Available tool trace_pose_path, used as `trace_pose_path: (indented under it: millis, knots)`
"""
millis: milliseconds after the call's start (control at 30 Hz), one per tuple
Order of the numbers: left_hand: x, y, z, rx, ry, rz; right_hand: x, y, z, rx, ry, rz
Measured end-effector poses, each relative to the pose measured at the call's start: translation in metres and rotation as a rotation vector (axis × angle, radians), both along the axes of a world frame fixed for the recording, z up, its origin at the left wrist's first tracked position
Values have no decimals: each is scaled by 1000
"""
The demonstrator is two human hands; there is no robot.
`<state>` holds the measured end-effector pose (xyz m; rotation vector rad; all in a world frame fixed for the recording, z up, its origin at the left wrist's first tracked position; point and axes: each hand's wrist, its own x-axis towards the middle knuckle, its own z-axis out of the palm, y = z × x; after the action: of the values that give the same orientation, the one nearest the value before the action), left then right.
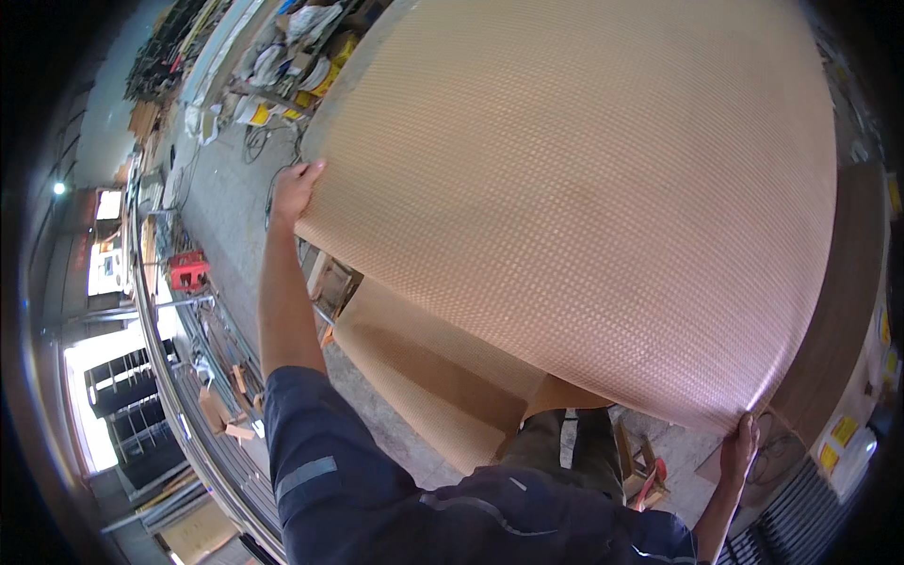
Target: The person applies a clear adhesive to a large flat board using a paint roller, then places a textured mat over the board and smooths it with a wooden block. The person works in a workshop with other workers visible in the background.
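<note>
A large tan sheet (584, 198) with a fine woven-looking texture spreads out before me and fills most of the view. My left hand (296, 194) grips its near left corner, fingers wrapped over the edge. At the near right corner, my right hand (741, 446) is closed on the sheet, which creases and pulls taut there. Below the near edge, another stretch of tan sheet (424, 363) hangs or lies in a curve in front of my legs. I cannot tell whether it joins the upper one. Whatever supports the sheet is mostly hidden.
Shelving with buckets (252, 111) and bags stands at the far left. A red object (188, 270) and long metal bars (193, 405) lie along the left side. To the right are a brown board (847, 282) and dark tubes (800, 518). A cable (256, 143) lies on the concrete floor.
</note>
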<state>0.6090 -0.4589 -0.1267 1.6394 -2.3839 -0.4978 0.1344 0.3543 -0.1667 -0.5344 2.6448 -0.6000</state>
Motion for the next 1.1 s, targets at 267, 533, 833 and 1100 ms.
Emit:
trace_pose_path:
  millis: [267, 533, 833, 1100]
  knots:
    - [-7, 17, 2, 64, 123, 90, -6, 10, -4, 65, 165, 235]
    - [5, -8, -12, -5, 4, 70, 11, -20, 17, -139, -28, 24]
    - [13, -30, 12, 119, -44, 1, 40, -22, 42, -333, -355, -397]
    - [27, -49, -13, 40, -9, -81, 47, -37, 30, -450, -489, -487]
